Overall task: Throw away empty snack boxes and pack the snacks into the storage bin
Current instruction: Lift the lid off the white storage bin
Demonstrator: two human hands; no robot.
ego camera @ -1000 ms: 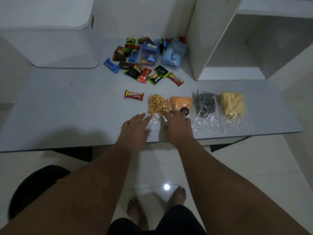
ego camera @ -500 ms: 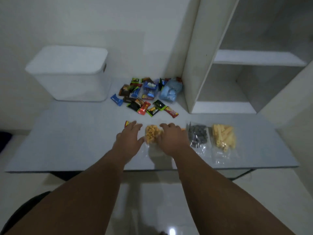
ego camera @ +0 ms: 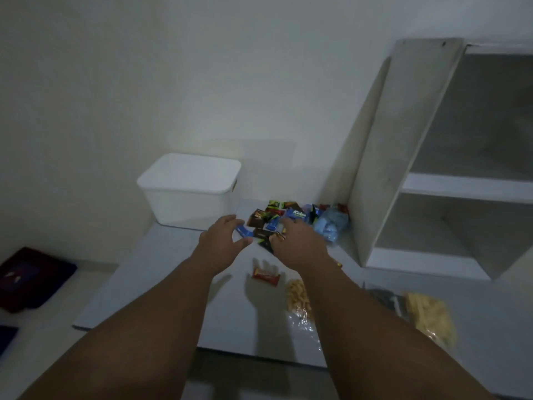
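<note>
A white lidded storage bin (ego camera: 189, 190) stands at the back left of the grey table (ego camera: 161, 272). A pile of small colourful snack packets (ego camera: 277, 219) lies beside it near the shelf. My left hand (ego camera: 222, 241) hovers over the pile's left edge, fingers relaxed and spread, holding nothing. My right hand (ego camera: 297, 241) reaches over the pile, its fingertips hidden among the packets. Closer to me lie a red-brown snack bar (ego camera: 266, 275), a clear bag of orange puffs (ego camera: 298, 298) and a clear bag of yellow sticks (ego camera: 431, 316).
A white shelf unit (ego camera: 432, 180) stands on the table's right side against the wall. A pale blue bag (ego camera: 330, 225) leans by its base. A dark cushion (ego camera: 31, 277) lies on the floor at left. A dark-filled clear bag (ego camera: 385, 297) peeks beside my right arm.
Both hands left the clear bags at the table's front and moved up and back over the packet pile. My head tilted upward, showing more wall and shelf.
</note>
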